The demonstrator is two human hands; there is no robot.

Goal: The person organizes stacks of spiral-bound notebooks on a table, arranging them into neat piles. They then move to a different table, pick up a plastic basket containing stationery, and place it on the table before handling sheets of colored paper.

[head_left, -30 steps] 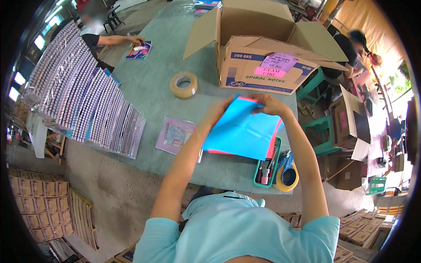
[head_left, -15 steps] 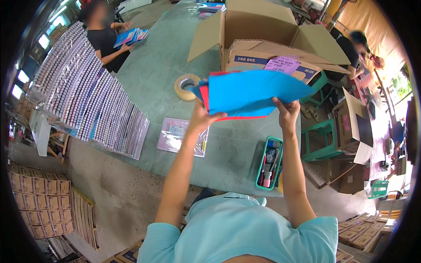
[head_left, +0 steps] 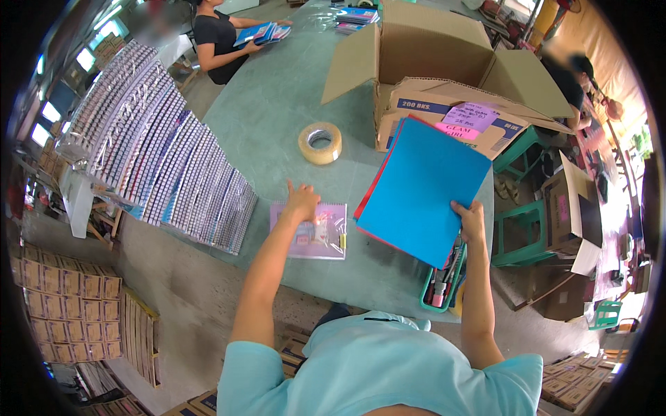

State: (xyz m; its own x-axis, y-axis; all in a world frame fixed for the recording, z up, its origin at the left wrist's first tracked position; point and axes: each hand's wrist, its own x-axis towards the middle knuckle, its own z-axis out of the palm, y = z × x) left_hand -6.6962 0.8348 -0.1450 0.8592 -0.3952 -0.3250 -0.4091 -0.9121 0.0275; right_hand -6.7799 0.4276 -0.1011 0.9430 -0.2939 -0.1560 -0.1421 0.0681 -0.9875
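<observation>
So the right hand (head_left: 472,220) has its grip clamped on the lower edge of a stack of thin flat sheets, bright blue on top with red ones peeking out underneath (head_left: 422,188), holding the whole stack tilted up above the right edge of the pale green tabletop (head_left: 277,118). The left hand (head_left: 302,201) isn't holding anything: fingers loosely spread, with its fingertips resting on or just over the top edge of a spiral-bound notebook with a pinkish-purple cover in clear plastic wrap (head_left: 312,232), which lies flat near the front edge of the tabletop. Further back towards the middle sits a tan roll of packing tape (head_left: 320,143), lying flat on its side, well apart from both hands. Behind the blue stack there's a big open brown cardboard box (head_left: 430,69) with its flaps up and a pink paper slip (head_left: 466,119) stuck on the front. Just under the right hand, at the front right corner, a small teal plastic tray of pens and markers (head_left: 442,284) pokes out from below the sheets. Along the left edge, long fanned-out rows of wrapped notebooks (head_left: 152,159) lie overlapping. At the far end, another person in a dark shirt (head_left: 218,38) holds some colourful booklets.
</observation>
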